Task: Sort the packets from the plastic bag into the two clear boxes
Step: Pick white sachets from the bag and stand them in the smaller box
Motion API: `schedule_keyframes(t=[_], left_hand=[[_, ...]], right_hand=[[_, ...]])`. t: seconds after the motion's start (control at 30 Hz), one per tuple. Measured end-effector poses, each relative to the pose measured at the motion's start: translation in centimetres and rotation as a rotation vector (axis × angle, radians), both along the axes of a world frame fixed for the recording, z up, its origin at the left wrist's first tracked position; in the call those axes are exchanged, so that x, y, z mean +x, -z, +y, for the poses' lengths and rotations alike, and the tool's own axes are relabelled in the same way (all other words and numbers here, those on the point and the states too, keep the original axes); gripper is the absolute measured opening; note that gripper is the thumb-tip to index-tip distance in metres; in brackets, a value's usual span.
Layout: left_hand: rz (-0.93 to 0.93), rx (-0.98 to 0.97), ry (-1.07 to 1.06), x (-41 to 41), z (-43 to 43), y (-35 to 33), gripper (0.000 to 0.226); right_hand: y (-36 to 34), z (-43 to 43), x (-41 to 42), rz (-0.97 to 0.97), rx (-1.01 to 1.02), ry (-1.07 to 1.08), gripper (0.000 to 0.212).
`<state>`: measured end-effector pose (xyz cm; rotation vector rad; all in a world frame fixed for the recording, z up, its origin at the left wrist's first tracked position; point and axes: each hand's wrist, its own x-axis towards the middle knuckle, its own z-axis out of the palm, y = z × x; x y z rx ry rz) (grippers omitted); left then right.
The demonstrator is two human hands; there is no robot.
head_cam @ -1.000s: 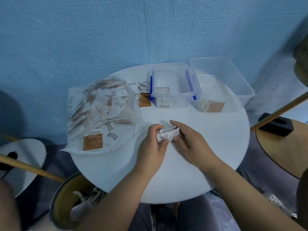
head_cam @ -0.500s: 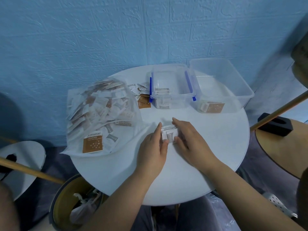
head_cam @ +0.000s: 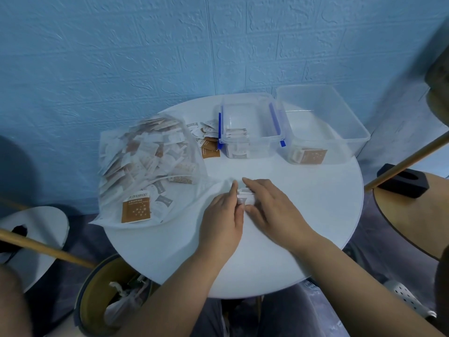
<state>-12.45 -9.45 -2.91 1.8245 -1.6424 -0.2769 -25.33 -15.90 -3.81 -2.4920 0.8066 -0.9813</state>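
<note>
A small stack of white packets stands on the round white table near its middle. My left hand presses its straight fingers against the stack's left side. My right hand covers the right side, with the thumb curled round the near end. A clear plastic bag full of white and brown packets lies at the left. Two clear boxes stand at the back. The blue-clipped box holds white packets, and the larger box holds a brown packet.
Several loose packets lie between the bag and the blue-clipped box. A waste bin sits below the table's left edge. A wooden table with a black block stands to the right, with a slanting wooden pole above it.
My left hand has uncurled from gripping the stack and now presses flat against its side. The stack has been set down on the table between both hands.
</note>
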Motion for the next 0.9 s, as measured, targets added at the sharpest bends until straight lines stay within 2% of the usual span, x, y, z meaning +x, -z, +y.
schedule_keyframes(t=[0.2,0.4,0.5,0.67,0.9], left_hand=[[0.075,-0.016,-0.026,-0.1,0.2,0.0,0.05],[0.037,-0.025,-0.058,-0.3,0.0,-0.1,0.024],[0.052,-0.02,-0.048,0.0,-0.1,0.0,0.019],[0.173,0.018,0.014,0.8,-1.5,-2.3,0.025],[0.224,-0.14,-0.008,2.3,-6.8,-7.7,0.018]], right_hand=[[0.1,-0.1,-0.1,-0.025,-0.02,-0.028,0.042],[0.1,-0.2,-0.2,0.024,-0.003,-0.06,0.039],[-0.4,-0.6,-0.4,0.049,0.064,-0.095,0.036],[-4.8,-2.9,-1.0,0.043,0.331,-0.133,0.026],[-12.1,-8.6,1.1,0.184,0.241,-0.202,0.02]])
